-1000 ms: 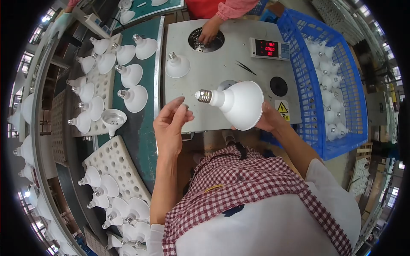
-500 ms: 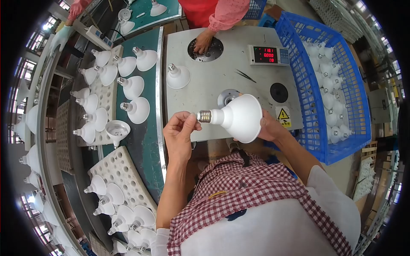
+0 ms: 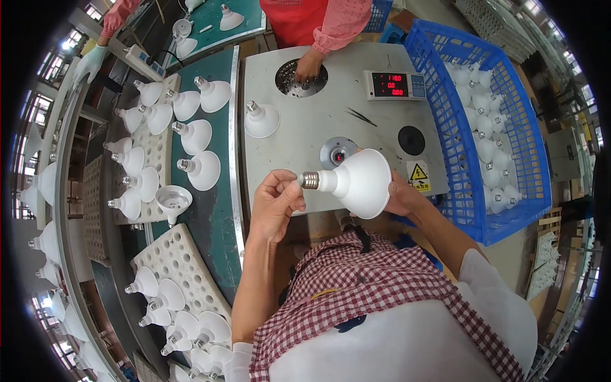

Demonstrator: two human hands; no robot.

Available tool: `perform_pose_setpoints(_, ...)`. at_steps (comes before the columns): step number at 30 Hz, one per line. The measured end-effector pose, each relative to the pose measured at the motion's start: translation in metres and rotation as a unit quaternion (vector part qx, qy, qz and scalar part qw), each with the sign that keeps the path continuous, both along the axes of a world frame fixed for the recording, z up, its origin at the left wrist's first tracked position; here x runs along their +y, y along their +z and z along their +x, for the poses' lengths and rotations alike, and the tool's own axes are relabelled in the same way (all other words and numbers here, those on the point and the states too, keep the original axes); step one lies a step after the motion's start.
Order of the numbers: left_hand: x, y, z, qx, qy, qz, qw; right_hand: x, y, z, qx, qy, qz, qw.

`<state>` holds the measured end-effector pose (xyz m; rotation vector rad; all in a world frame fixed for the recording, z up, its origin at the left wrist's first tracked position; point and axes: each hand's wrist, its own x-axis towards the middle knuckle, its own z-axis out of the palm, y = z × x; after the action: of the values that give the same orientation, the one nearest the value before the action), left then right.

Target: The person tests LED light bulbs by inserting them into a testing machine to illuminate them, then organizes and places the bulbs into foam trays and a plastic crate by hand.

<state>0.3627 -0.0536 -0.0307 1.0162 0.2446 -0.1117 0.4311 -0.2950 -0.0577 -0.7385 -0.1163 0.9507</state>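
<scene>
A white reflector light bulb (image 3: 360, 184) with a metal screw base lies sideways in front of me, above the table's near edge. My right hand (image 3: 403, 195) grips its wide face end from the right; some of the fingers are hidden behind it. My left hand (image 3: 277, 202) is closed in a pinch at the tip of the screw base. Whatever is between those fingertips is too small to make out. Just behind the bulb, a round metal socket (image 3: 331, 153) is set in the grey table (image 3: 280, 172).
A co-worker's hand (image 3: 308, 66) reaches into a round hole of small parts. A red-digit meter (image 3: 394, 85), tweezers (image 3: 362, 116) and another bulb (image 3: 261, 120) are on the table. To the right is a blue crate (image 3: 482, 219) of bulbs; left, perforated trays (image 3: 181, 254) hold more.
The bulb has shifted slightly to the right and down in view, and my left fingers have rolled at its base tip. A red glow now shows in the socket, and the meter digits differ.
</scene>
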Motion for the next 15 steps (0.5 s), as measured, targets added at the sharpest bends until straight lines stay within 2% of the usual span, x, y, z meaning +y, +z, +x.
perform_pose_setpoints(2, -0.003, 0.0, 0.0, -0.022, 0.023, -0.022, 0.999, -0.006, 0.001, 0.003, -0.021, -0.021, -0.009, 1.0)
perform_pose_setpoints(5, 0.001, -0.007, -0.009, 0.01, 0.069, 0.09, 0.993, -0.022, 0.0, 0.008, -0.016, -0.036, -0.001, 0.999)
perform_pose_setpoints(6, 0.006, -0.012, -0.013, 0.009, 0.068, 0.091, 0.993, -0.027, 0.0, 0.009, -0.017, -0.038, 0.0, 0.999)
perform_pose_setpoints(8, 0.019, -0.03, -0.026, 0.052, 0.102, 0.246, 0.962, -0.038, 0.001, 0.011, -0.034, -0.08, -0.026, 0.996)
perform_pose_setpoints(9, 0.029, -0.042, -0.034, 0.05, 0.1, 0.246, 0.963, -0.044, 0.0, 0.014, -0.035, -0.083, -0.026, 0.996)
perform_pose_setpoints(11, 0.05, -0.07, -0.055, 0.083, 0.134, 0.34, 0.927, -0.056, -0.004, 0.023, -0.057, -0.122, -0.091, 0.987)
perform_pose_setpoints(12, 0.059, -0.08, -0.065, 0.083, 0.132, 0.34, 0.927, -0.064, -0.008, 0.027, -0.056, -0.123, -0.091, 0.987)
perform_pose_setpoints(14, 0.075, -0.099, -0.083, 0.112, 0.162, 0.566, 0.8, -0.078, -0.015, 0.036, -0.088, -0.183, -0.16, 0.966)
perform_pose_setpoints(15, 0.083, -0.109, -0.09, 0.099, 0.17, 0.637, 0.745, -0.085, -0.015, 0.043, -0.086, -0.188, -0.164, 0.965)
